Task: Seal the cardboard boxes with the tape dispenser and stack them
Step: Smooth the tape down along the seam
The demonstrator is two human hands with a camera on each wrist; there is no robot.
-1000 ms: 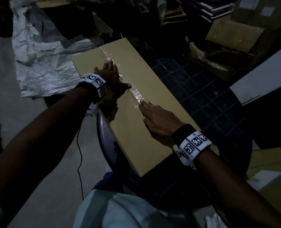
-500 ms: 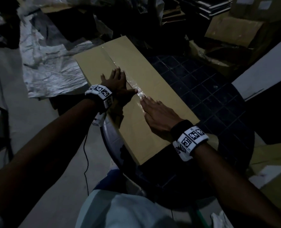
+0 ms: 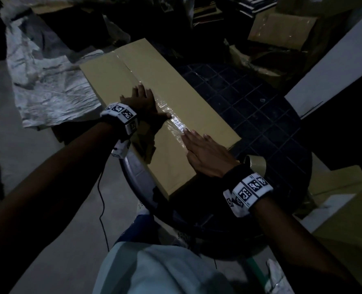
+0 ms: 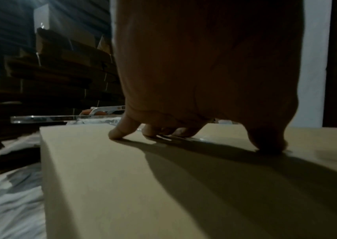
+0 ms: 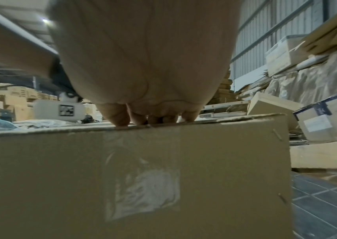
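Note:
A long tan cardboard box [image 3: 188, 98] lies across a dark round table [image 3: 267, 115], with a strip of clear tape [image 3: 175, 124] along its centre seam. My left hand [image 3: 143, 102] lies flat on the box's left flap, fingers pointing away and thumb stretched toward the tape. In the left wrist view its fingertips [image 4: 116, 135] press the box top [image 4: 142, 186]. My right hand [image 3: 205, 151] rests flat near the box's near end, fingers on the tape. The right wrist view shows the box's end face [image 5: 134, 177] with tape folded down over it. A tape roll [image 3: 255, 163] sits by my right wrist.
Crumpled white sheeting [image 3: 44, 88] covers the floor at the left. More cardboard boxes [image 3: 281, 32] and flattened stacks stand behind and to the right. A white panel [image 3: 332, 66] leans at the right. A thin cable [image 3: 102, 209] hangs below the table's edge.
Both hands have slid a little along the taped seam toward the near end of the box, staying flat on it. The view has shifted slightly.

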